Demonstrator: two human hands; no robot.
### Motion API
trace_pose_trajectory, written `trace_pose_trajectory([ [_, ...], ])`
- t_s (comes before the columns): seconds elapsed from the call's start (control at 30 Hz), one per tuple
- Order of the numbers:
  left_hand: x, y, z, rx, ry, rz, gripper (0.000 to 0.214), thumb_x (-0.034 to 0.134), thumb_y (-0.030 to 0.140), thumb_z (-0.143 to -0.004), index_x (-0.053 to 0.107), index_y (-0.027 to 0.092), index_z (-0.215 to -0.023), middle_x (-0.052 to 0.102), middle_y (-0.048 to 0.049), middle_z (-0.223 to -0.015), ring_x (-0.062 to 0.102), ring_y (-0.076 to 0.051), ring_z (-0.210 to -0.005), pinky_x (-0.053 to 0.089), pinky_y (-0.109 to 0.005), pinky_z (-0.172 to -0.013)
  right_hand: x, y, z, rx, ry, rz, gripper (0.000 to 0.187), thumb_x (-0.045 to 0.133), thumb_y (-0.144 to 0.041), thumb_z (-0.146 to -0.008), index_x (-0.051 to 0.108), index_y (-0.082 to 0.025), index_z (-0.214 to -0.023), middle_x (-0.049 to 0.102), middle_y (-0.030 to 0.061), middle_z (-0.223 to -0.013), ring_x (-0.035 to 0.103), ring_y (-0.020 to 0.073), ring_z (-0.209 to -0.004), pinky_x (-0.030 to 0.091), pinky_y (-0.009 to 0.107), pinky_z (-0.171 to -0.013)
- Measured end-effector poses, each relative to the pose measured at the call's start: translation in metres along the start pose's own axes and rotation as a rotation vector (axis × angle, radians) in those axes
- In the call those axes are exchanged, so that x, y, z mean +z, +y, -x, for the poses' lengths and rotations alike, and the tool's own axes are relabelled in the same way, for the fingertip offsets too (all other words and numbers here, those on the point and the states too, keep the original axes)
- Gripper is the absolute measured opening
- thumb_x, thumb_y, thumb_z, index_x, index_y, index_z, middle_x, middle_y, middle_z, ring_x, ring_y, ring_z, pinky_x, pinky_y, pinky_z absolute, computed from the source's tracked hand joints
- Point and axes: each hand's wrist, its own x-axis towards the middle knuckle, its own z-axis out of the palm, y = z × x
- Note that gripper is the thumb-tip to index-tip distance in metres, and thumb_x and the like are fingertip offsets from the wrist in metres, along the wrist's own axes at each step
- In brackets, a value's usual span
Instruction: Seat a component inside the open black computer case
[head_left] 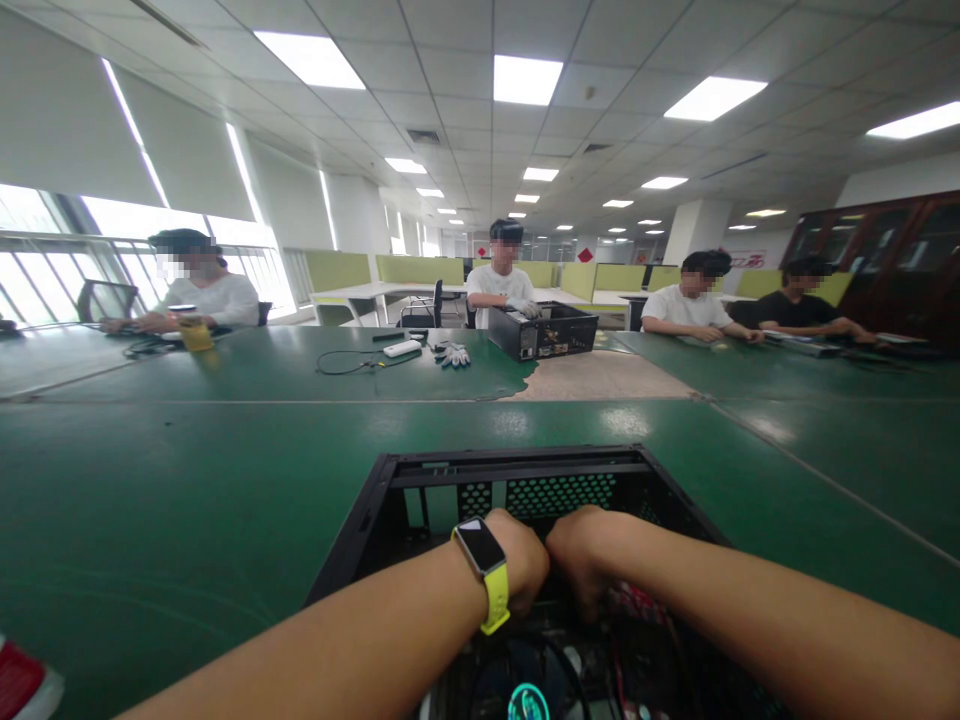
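Note:
An open black computer case [517, 458] lies in front of me on the green table, its perforated wall at the far side. Deep inside it, my left hand [523, 562], with a yellow-strapped watch [480, 545] on its wrist, is curled closed near the middle. Close beside it, my right hand [583, 556] is also curled, its fingers pointing down into the case. Both sets of fingertips are hidden, so what they grip does not show. Nearer to me sits a round fan [528, 702] with a turquoise centre label. Something red [637, 603] is partly visible under my right forearm.
Across the table [187, 480], a gloved person [499, 285] works at another black computer case [544, 332]. Gloves [452, 354], a white device [402, 348] and a cable [330, 362] lie left of it. Other people sit at both sides. A cup [196, 330] stands far left.

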Motion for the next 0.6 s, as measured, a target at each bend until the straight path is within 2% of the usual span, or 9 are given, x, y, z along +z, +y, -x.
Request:
trace_pose_trajectory([
  [0.1,0.000,0.000,0.000,0.009,-0.016,-0.005,0.053,0.075,0.019,-0.065,0.064,0.017,-0.117,0.064,-0.0107,-0.123,0.062,-0.031,-0.108,0.056,-0.045,-0.087,0.003,0.002,-0.005,0.001,0.008,-0.009,0.052,0.082,-0.036,-0.050,0.072,-0.015,-0.097,0.072,0.0061,-0.087,0.068,0.0268,-0.083,0.056,0.036,-0.075],
  [0.23,0.001,0.000,-0.005,-0.001,-0.022,-0.014,0.055,0.076,0.016,-0.061,0.065,0.018,-0.115,0.064,-0.0111,-0.123,0.062,-0.032,-0.109,0.056,-0.046,-0.086,0.006,0.005,-0.009,-0.009,0.015,-0.016,0.061,0.083,-0.042,-0.049,0.071,-0.015,-0.103,0.072,0.0078,-0.094,0.068,0.0285,-0.087,0.056,0.036,-0.076],
  [0.4,0.004,-0.001,-0.009,0.013,0.008,-0.002,0.059,0.078,0.013,-0.057,0.066,0.018,-0.114,0.066,-0.0103,-0.120,0.064,-0.030,-0.105,0.055,-0.043,-0.090,0.008,0.000,0.006,-0.016,0.081,-0.043,0.073,0.082,-0.043,-0.052,0.065,-0.012,-0.116,0.068,0.0127,-0.110,0.065,0.0316,-0.100,0.054,0.039,-0.086],
  [0.6,0.000,0.000,-0.002,-0.025,0.014,0.034,0.060,0.079,0.011,-0.054,0.067,0.014,-0.113,0.068,-0.0134,-0.115,0.063,-0.032,-0.105,0.054,-0.044,-0.090,0.010,-0.008,0.018,0.006,0.088,-0.070,0.069,0.081,-0.042,-0.055,0.065,-0.012,-0.115,0.068,0.0124,-0.111,0.064,0.0319,-0.102,0.053,0.043,-0.089],
])
